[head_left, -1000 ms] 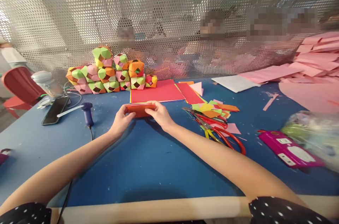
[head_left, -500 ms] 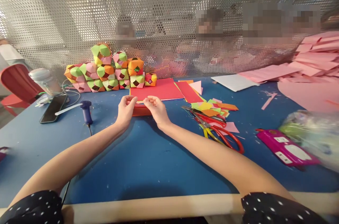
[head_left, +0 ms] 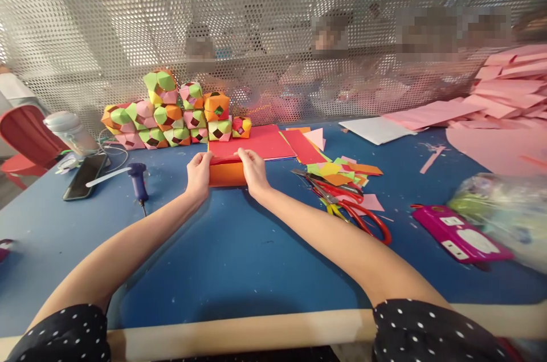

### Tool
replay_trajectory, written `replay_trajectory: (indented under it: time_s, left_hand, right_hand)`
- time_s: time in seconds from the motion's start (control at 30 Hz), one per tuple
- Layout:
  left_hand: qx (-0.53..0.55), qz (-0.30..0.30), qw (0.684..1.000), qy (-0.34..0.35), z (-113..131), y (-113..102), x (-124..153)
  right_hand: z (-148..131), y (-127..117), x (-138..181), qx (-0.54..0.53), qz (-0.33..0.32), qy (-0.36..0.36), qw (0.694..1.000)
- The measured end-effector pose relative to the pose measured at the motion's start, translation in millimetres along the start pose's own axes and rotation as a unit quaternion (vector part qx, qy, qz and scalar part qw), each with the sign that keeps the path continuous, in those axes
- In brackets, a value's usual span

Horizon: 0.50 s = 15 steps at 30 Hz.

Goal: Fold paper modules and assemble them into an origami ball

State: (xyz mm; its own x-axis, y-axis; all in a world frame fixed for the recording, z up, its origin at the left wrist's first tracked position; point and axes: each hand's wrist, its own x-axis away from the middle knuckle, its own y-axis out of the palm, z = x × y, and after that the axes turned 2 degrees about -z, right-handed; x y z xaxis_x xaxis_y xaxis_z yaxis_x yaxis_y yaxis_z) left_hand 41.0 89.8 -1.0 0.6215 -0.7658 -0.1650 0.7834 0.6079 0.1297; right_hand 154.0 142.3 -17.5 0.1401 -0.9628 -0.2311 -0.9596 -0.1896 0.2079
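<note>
A sheet of paper, orange on its near face with red along the top edge, is stretched between my hands above the table. My left hand pinches its left edge and my right hand pinches the right one. The fingers behind the sheet are partly hidden. Directly beyond it lies a stack of red paper. Folded paper balls in green, pink and orange are piled behind my left hand. Right of my right hand are red-handled scissors and colourful paper scraps.
On the left lie a blue glue gun, a phone and a lidded cup. A magenta case, a clear plastic bag and heaped pink paper occupy the right. A perforated metal screen closes off the back.
The paper between my hands has tipped up, so more of its orange face shows. My fingers have closed on its side edges.
</note>
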Motion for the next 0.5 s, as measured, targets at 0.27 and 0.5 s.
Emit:
replay_trajectory:
  time_s: [0.27,0.5]
  left_hand:
    - [0.007,-0.005,1.000,-0.012,-5,1,-3]
    - [0.015,-0.007,1.000,-0.019,-8,0,-6]
  right_hand:
    - [6,-13,8,0.031,-0.075,-0.016,0.997]
    - [11,-32,13,0.073,-0.125,-0.056,0.988]
